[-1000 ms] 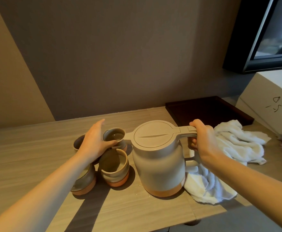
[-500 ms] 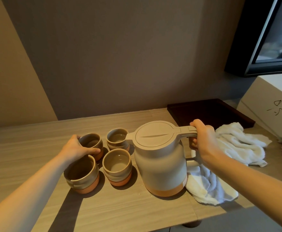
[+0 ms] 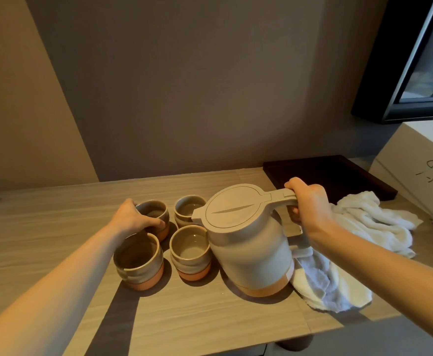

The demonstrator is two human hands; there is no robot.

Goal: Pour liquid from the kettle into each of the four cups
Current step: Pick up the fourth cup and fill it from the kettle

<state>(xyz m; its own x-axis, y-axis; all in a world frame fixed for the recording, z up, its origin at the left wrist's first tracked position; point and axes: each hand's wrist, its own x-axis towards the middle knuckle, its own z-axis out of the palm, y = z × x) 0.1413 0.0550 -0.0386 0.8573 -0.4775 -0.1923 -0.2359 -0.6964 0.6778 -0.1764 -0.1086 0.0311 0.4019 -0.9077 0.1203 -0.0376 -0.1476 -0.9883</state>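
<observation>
A beige kettle [image 3: 251, 242] with an orange base stands upright on the wooden table [image 3: 56, 227], lid closed. My right hand [image 3: 310, 204] grips its handle. Left of it, several beige-and-orange cups sit in a tight square. My left hand [image 3: 133, 219] wraps around the far-left cup [image 3: 156, 214]. The far-right cup [image 3: 188, 208] and the near-right cup [image 3: 191, 250] hold some liquid. The near-left cup [image 3: 139, 260] stands under my left wrist; its contents are hard to tell.
A crumpled white towel [image 3: 359, 227] lies right of the kettle, partly under it. A dark tray [image 3: 338, 173] sits at the back right, a white box [image 3: 421, 165] beyond it, and a dark screen [image 3: 415, 60] on the wall. The table's front edge is near.
My left hand moved from over the far-right cup to the far-left cup and closed around it. The kettle and my right hand stayed put.
</observation>
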